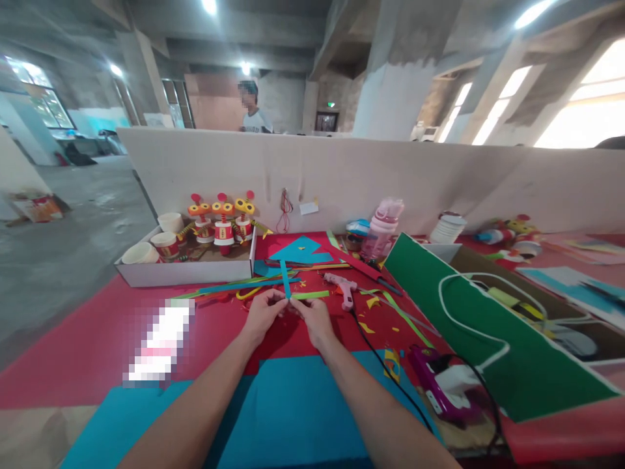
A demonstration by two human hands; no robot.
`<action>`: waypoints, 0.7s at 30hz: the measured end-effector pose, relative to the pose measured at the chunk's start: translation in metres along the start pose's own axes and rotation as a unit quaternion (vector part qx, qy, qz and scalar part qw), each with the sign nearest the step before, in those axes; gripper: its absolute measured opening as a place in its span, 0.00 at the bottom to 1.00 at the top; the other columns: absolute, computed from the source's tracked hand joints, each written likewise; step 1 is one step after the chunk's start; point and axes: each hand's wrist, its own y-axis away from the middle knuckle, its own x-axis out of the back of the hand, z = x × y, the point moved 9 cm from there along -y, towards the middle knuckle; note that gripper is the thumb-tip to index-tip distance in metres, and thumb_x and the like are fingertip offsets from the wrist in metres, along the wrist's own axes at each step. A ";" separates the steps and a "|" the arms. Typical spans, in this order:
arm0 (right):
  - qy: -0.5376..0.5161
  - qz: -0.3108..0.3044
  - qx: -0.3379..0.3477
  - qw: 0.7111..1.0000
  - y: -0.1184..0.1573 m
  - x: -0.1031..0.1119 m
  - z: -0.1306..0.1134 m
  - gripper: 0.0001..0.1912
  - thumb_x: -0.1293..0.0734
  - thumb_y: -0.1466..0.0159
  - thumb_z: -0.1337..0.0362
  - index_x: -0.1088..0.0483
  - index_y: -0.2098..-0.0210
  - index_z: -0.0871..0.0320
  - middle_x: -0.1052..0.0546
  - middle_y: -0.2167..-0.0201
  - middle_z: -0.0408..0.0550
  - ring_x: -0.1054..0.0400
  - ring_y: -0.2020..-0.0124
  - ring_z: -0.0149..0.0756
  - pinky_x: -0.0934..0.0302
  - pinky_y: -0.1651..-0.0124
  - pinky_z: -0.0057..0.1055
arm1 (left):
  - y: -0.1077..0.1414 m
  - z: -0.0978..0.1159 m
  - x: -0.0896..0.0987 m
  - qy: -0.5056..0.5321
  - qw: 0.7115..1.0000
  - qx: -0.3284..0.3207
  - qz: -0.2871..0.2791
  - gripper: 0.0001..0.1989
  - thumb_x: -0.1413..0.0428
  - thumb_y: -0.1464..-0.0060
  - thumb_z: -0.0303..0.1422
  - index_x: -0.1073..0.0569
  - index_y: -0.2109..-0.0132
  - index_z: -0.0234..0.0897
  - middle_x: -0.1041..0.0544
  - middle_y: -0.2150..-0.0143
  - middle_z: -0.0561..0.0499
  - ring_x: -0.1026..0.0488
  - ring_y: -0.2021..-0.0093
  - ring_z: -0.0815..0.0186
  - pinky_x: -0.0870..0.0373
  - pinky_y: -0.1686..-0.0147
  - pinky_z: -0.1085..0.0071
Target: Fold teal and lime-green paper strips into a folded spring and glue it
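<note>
Over the red table covering, my left hand (265, 314) and my right hand (312, 316) meet, fingers pinched together. Between them they hold the lower end of a blue paper strip (285, 277), which stands up away from me. A light green strip (311, 295) extends to the right from the same spot; whether it is joined to the blue one is unclear. Just beyond lie more coloured strips (234, 285) and blue paper pieces (297, 250). A pink glue gun (344, 289) rests right of my right hand.
A white box (190, 272) holds cups and red-yellow paper figures (223, 225). A green-sided box (454, 319), purple power strip (442, 384) and black cord are at right. Blue sheets (293, 410) lie under my forearms. A person (254, 117) stands beyond the white partition (342, 176).
</note>
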 end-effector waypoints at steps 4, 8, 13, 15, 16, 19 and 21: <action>-0.005 -0.011 0.017 1.000 0.000 -0.003 -0.004 0.13 0.26 0.55 0.59 0.25 0.73 0.61 0.22 0.75 0.47 0.28 0.72 0.37 0.34 0.59 0.38 | -0.001 -0.005 -0.001 0.033 0.999 0.013 -0.003 0.12 0.39 0.56 0.37 0.28 0.68 0.33 0.30 0.79 0.55 0.36 0.79 0.73 0.39 0.76 0.76; 0.002 -0.019 0.027 0.999 -0.001 -0.004 -0.004 0.14 0.26 0.55 0.59 0.25 0.72 0.60 0.21 0.73 0.47 0.28 0.70 0.38 0.34 0.59 0.37 | -0.001 -0.008 -0.003 0.063 0.998 0.019 -0.021 0.12 0.39 0.55 0.37 0.28 0.68 0.32 0.29 0.78 0.54 0.35 0.78 0.73 0.38 0.76 0.76; -0.001 -0.043 0.018 0.999 0.000 -0.008 -0.001 0.16 0.26 0.54 0.56 0.25 0.70 0.61 0.22 0.72 0.48 0.28 0.70 0.37 0.34 0.59 0.36 | 0.000 -0.004 0.001 0.040 0.999 0.012 0.002 0.11 0.39 0.55 0.36 0.29 0.70 0.32 0.31 0.80 0.54 0.36 0.79 0.74 0.39 0.77 0.77; 0.001 -0.031 0.026 0.999 0.000 -0.006 -0.004 0.15 0.26 0.54 0.57 0.26 0.71 0.61 0.22 0.74 0.46 0.28 0.71 0.35 0.34 0.60 0.35 | 0.001 -0.004 0.001 0.038 0.999 0.015 0.002 0.11 0.39 0.55 0.36 0.29 0.70 0.32 0.30 0.80 0.54 0.36 0.79 0.74 0.39 0.77 0.77; 0.004 -0.024 0.030 0.999 0.000 -0.005 -0.006 0.14 0.26 0.54 0.57 0.26 0.72 0.60 0.22 0.74 0.46 0.29 0.72 0.35 0.34 0.61 0.34 | 0.001 -0.004 -0.001 0.043 0.999 0.018 -0.003 0.11 0.39 0.55 0.36 0.29 0.70 0.32 0.30 0.80 0.54 0.36 0.79 0.73 0.38 0.77 0.77; 0.012 -0.015 0.039 0.999 0.001 -0.004 -0.010 0.14 0.26 0.54 0.57 0.26 0.73 0.60 0.23 0.76 0.46 0.29 0.74 0.35 0.34 0.64 0.34 | 0.002 -0.006 -0.004 0.061 0.998 0.023 -0.013 0.11 0.39 0.56 0.36 0.29 0.69 0.33 0.30 0.79 0.54 0.35 0.78 0.73 0.38 0.76 0.76; 0.017 -0.014 0.044 0.999 0.001 -0.004 -0.011 0.13 0.27 0.53 0.57 0.25 0.72 0.60 0.23 0.76 0.46 0.30 0.74 0.35 0.35 0.65 0.33 | 0.001 -0.006 -0.003 0.058 0.998 0.022 -0.007 0.11 0.39 0.56 0.36 0.29 0.70 0.33 0.30 0.80 0.55 0.35 0.78 0.73 0.38 0.76 0.76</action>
